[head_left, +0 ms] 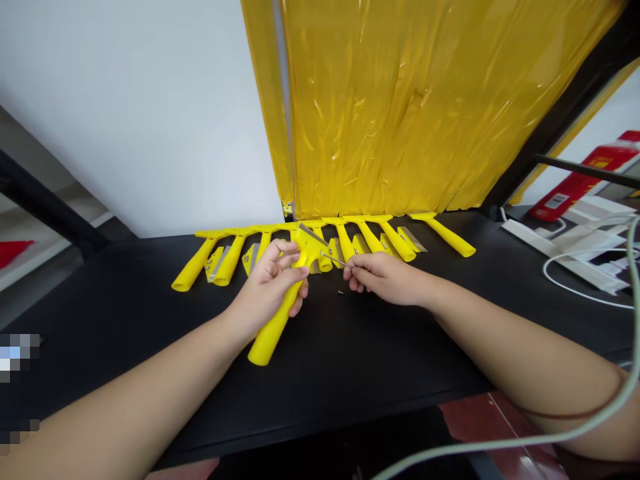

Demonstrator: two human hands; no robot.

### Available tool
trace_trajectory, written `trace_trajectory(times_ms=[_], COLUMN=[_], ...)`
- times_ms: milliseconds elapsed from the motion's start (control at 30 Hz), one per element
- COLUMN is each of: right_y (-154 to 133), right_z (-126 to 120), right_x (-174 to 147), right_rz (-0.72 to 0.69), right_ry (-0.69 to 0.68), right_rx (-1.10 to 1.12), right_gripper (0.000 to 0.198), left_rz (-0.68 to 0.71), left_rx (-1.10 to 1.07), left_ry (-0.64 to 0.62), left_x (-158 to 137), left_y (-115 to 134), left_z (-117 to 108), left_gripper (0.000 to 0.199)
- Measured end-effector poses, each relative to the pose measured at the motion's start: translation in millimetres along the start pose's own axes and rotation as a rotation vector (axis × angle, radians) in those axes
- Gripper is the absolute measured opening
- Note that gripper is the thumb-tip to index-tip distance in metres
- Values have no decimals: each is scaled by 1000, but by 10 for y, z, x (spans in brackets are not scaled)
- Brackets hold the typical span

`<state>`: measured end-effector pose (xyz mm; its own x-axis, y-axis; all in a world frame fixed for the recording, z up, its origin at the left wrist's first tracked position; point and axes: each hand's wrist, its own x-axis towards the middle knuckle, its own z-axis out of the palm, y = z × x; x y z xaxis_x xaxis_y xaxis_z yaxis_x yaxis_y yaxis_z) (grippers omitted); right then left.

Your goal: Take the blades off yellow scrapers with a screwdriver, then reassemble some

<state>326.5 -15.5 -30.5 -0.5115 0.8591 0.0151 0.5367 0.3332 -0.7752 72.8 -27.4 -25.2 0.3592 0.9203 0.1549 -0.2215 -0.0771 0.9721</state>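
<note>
A yellow scraper (280, 323) with a metal blade (313, 235) at its head is gripped in my left hand (273, 283), tilted so the handle points down toward me. My right hand (377, 275) pinches a thin metal tool (336, 260), like a screwdriver or hex key, whose tip meets the scraper's head. A small dark screw-like piece (341, 292) lies on the black table (380, 360) below my right hand. Behind both hands is a row of several yellow scraper handles (195, 263), with loose yellow blade plates (220, 262) among them.
Yellow plastic curtain (400, 113) and a white panel (165, 120) stand behind the table. On the right are a red bottle (580, 177), white power strips (565, 257) and white cables (555, 273). A pale cable (500, 441) crosses the near right corner.
</note>
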Motion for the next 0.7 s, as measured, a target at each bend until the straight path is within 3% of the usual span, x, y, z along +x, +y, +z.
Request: trace_trajectory(times_ms=[100, 300, 500, 600, 700], right_y=[21, -24, -125, -151, -137], right_z=[-5, 99, 181, 165, 136], right_x=[-15, 5, 9, -34, -60], right_rz=[-8, -225, -222, -241, -300], right_ry=[32, -1, -43, -41, 46], right_rx=[-189, -401, -570, -529, -271], right_gripper=[18, 14, 13, 11, 9], left_rz=[-61, -155, -192, -208, -254], left_rx=[-32, -114, -180, -187, -201], left_ry=[-1, 55, 74, 44, -17], left_x=[6, 41, 78, 86, 83], left_y=[14, 0, -33, -41, -52], left_z=[-20, -72, -101, -130, -137], left_gripper=[41, 43, 46, 44, 44])
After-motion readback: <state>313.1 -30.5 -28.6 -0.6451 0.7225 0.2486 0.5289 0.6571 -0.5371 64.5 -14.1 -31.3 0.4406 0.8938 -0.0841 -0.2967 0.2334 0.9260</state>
